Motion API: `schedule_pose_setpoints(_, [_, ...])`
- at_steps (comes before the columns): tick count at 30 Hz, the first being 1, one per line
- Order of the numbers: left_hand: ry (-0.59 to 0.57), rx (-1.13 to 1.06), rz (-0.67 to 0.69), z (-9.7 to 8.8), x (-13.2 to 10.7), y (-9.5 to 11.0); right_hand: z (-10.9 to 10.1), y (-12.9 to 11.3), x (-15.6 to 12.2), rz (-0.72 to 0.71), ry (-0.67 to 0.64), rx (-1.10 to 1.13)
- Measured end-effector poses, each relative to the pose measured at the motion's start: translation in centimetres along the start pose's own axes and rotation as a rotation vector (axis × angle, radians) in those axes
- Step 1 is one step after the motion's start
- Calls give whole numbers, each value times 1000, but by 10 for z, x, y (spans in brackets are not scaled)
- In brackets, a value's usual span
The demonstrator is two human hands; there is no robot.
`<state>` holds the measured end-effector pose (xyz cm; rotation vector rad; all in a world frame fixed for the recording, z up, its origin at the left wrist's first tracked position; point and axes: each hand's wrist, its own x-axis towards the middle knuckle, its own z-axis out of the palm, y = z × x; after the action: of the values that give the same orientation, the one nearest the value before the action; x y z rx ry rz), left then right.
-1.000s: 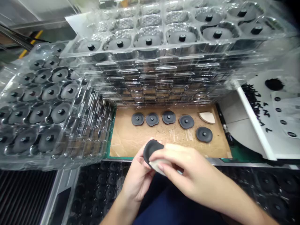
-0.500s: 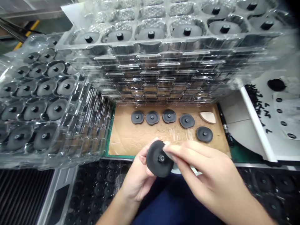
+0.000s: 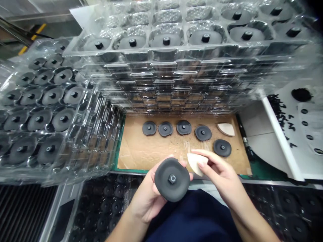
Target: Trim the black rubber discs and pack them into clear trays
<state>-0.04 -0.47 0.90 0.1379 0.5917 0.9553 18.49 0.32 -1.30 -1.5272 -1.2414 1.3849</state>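
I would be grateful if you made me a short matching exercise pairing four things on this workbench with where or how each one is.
Things
1. Largest-looking dark disc
2. Nearer pale wedge
3. Farther pale wedge
4. Cardboard sheet

Places and states
A. Lying just behind the rightmost loose disc
B. Pinched in the right hand
C. Brown, with five loose discs on it
D. Held in the left hand

Pairs: 1-D, 2-B, 3-A, 4-C
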Motion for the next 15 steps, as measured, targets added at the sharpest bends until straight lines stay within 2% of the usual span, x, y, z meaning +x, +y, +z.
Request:
schedule_pose_setpoints(3, [-24, -8, 11, 1, 1, 0, 2, 15, -5, 87, -16, -23])
schedule_pose_setpoints(8, [-34, -7, 8, 3, -1, -1, -2, 15, 2, 60, 37, -102])
schedule_pose_setpoints(13, [-33, -10, -4, 3, -4, -3, -8, -12, 3, -97, 105, -174])
schedule_pose_setpoints(15, [-32, 1, -15, 3, -3, -4, -6, -29, -2, -241, 175, -222])
